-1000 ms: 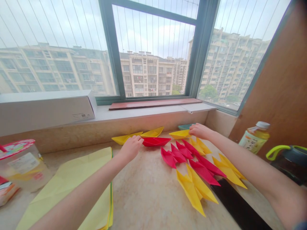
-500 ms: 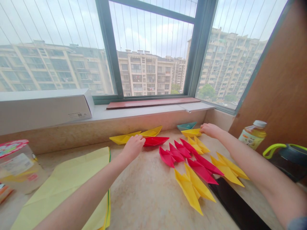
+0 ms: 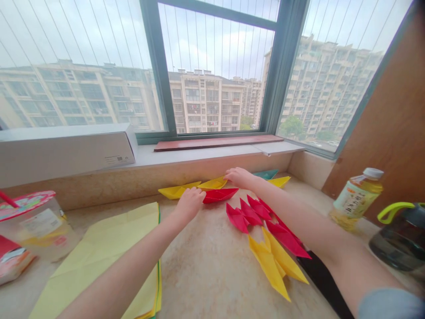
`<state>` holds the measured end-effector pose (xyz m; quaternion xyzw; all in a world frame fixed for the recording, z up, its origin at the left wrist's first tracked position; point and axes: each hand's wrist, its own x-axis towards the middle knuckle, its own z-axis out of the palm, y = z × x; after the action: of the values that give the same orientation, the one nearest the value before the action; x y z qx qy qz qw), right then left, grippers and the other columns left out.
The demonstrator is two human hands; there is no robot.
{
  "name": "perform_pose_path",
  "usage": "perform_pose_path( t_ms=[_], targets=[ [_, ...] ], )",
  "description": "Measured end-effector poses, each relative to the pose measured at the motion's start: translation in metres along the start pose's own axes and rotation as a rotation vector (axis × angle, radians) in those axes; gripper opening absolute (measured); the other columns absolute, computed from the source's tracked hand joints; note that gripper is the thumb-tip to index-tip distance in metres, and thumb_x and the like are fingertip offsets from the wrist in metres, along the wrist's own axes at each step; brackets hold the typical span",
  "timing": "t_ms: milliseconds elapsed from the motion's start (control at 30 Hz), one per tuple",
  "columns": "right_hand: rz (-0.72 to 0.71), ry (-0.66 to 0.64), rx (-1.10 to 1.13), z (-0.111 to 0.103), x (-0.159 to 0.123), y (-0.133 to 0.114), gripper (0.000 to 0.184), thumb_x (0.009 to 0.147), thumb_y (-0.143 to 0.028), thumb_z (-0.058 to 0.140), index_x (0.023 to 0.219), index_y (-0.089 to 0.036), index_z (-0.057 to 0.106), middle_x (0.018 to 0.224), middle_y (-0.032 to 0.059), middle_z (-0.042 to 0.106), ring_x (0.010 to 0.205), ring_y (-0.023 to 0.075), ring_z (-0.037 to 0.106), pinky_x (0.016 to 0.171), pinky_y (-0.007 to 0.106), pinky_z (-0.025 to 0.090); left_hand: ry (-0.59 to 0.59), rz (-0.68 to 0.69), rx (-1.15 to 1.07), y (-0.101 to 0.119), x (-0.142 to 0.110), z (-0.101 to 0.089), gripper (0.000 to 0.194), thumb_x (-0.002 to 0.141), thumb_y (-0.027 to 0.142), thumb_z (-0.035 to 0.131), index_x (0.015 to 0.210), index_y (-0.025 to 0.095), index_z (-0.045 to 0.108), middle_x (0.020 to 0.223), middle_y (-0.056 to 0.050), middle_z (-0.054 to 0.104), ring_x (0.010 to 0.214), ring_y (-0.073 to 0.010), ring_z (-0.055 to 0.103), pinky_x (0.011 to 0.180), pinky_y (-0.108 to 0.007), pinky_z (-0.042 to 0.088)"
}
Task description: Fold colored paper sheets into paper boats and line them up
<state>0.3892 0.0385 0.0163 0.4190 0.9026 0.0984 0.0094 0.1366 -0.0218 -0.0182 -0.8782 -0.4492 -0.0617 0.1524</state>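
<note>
The curled left grip (image 3: 189, 204) sits against a red paper boat (image 3: 219, 195) at its two o'clock. The right grip (image 3: 239, 178) reaches a yellow paper boat (image 3: 212, 183) at its nine o'clock; I cannot tell whether either is clamped.

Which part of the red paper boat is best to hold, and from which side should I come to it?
Probably pinch the middle of the red paper boat, coming from the near side. It sits upright with its long side facing you, and its thin pointed ends look easy to bend. A yellow paper boat stands behind it, and the left hand is by its left tip.
</note>
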Motion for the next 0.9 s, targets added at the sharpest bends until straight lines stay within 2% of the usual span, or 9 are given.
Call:
perform_pose_path(
  t_ms=[100,233,367,600,900],
  targets=[
    [0.038,0.010,0.012,0.004,0.038,-0.030,0.025,0.094,-0.022,0.056,0.116,-0.021,0.068,0.118,0.0098,0.068,0.110,0.0257,0.064,0.092,0.034,0.047,0.001,0.013,0.000,0.002,0.002,0.001,0.022,0.091,0.011,0.048,0.088,0.015,0.070,0.092,-0.013,0.069,0.091,-0.0260,0.063,0.076,-0.035,0.046],
    [0.114,-0.074,0.021,0.007,0.056,-0.036,0.024,0.096,-0.030,0.058,0.117,-0.019,0.063,0.121,0.0090,0.064,0.104,0.0218,0.064,0.090,0.040,0.053,0.012,0.027,-0.006,0.005,0.009,0.004,0.023,0.092,0.011,0.048,0.090,0.014,0.070,0.092,-0.013,0.069,0.092,-0.0260,0.063,0.078,-0.036,0.046],
    [0.189,-0.156,0.017,0.009,0.051,-0.021,0.029,0.096,-0.033,0.058,0.121,-0.019,0.060,0.124,0.0091,0.061,0.103,0.0212,0.063,0.087,0.042,0.055,0.033,0.036,-0.023,0.012,0.021,0.008,0.024,0.092,0.011,0.047,0.092,0.013,0.070,0.092,-0.014,0.069,0.092,-0.0266,0.063,0.078,-0.037,0.046],
    [0.281,-0.192,-0.029,0.008,0.027,0.006,0.031,0.096,-0.033,0.059,0.123,-0.019,0.059,0.125,0.0094,0.060,0.104,0.0220,0.063,0.088,0.043,0.055,0.044,0.052,-0.054,0.036,0.043,0.011,0.024,0.093,0.011,0.047,0.092,0.014,0.070,0.094,-0.013,0.070,0.094,-0.0259,0.063,0.077,-0.036,0.046],
    [0.342,-0.222,-0.076,0.015,0.013,0.020,0.031,0.096,-0.033,0.059,0.123,-0.018,0.059,0.125,0.0096,0.060,0.104,0.0221,0.063,0.088,0.042,0.055,0.050,0.079,-0.067,0.056,0.061,0.010,0.024,0.093,0.011,0.047,0.095,0.014,0.070,0.095,-0.013,0.070,0.096,-0.0259,0.063,0.077,-0.036,0.046]
  ],
)
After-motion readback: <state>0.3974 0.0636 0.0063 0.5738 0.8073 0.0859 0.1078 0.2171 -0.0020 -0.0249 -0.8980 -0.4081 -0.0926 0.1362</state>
